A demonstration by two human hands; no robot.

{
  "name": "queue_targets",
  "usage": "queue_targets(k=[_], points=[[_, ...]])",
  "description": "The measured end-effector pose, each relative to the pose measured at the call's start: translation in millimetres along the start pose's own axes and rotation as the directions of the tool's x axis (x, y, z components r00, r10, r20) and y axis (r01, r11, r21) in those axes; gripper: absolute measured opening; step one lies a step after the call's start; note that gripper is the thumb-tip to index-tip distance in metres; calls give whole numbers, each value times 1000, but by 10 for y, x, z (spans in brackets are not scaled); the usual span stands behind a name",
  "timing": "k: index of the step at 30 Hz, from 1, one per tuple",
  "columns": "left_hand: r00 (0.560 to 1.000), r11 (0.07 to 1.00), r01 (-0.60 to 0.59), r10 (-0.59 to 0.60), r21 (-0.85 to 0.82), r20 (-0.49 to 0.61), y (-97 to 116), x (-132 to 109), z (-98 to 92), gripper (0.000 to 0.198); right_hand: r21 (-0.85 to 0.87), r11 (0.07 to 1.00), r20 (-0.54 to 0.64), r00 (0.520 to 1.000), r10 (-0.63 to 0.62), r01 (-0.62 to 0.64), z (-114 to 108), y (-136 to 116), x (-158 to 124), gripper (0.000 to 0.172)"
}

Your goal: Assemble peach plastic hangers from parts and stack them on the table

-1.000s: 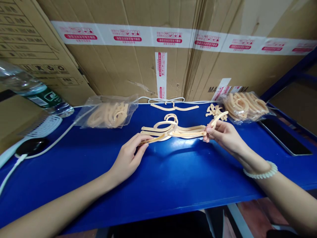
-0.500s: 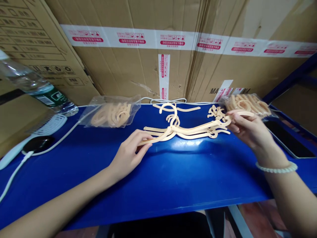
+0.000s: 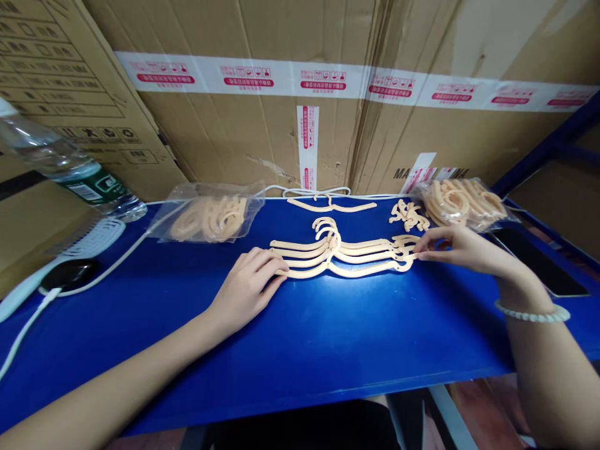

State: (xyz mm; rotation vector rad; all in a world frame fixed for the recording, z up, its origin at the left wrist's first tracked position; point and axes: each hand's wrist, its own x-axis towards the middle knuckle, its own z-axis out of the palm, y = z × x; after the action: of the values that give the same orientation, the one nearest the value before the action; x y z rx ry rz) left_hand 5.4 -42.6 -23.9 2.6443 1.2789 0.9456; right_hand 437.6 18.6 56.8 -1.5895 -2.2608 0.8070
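Several cream plastic hangers lie in a row on the blue table (image 3: 300, 350), their hooks pointing away from me. My left hand (image 3: 250, 278) pinches the left end of the nearest hanger (image 3: 307, 273). At the other end of it, my right hand (image 3: 452, 249) has its thumb and fingers closed on the tip. Behind the row lies a single hanger (image 3: 351, 207), apart from the others. A small heap of cream hook-shaped pieces (image 3: 409, 215) sits just beyond my right hand.
Clear bags of cream parts lie at left (image 3: 209, 215) and right (image 3: 462, 201). A water bottle (image 3: 89, 178), a hairbrush (image 3: 94, 237) and a black round charger (image 3: 72, 275) stand or lie left. A phone (image 3: 539, 259) lies right. Cardboard boxes (image 3: 262, 131) wall the back.
The nearest hanger has come down from a raised, tilted position onto the table in front of the row. My right hand has lowered with it; my left has stayed nearly in place.
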Motion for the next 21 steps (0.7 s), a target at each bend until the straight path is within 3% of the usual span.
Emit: queue_targets(k=[4, 10, 14, 21], points=[[999, 999, -40, 40, 32, -8, 19, 2, -15, 8, -114, 993, -32, 999, -23, 19, 12, 18, 5, 43], [987, 982, -159, 158, 98, 15, 43, -7, -21, 13, -171, 985, 81, 997, -5, 19, 53, 39, 19, 28], [982, 973, -188, 190, 135, 1, 43, -21, -23, 15, -238, 971, 31, 999, 19, -11, 86, 122, 56, 25], [988, 970, -151, 151, 191, 19, 29, -15, -15, 22, -290, 956, -86, 996, 20, -44, 136, 175, 92, 34]])
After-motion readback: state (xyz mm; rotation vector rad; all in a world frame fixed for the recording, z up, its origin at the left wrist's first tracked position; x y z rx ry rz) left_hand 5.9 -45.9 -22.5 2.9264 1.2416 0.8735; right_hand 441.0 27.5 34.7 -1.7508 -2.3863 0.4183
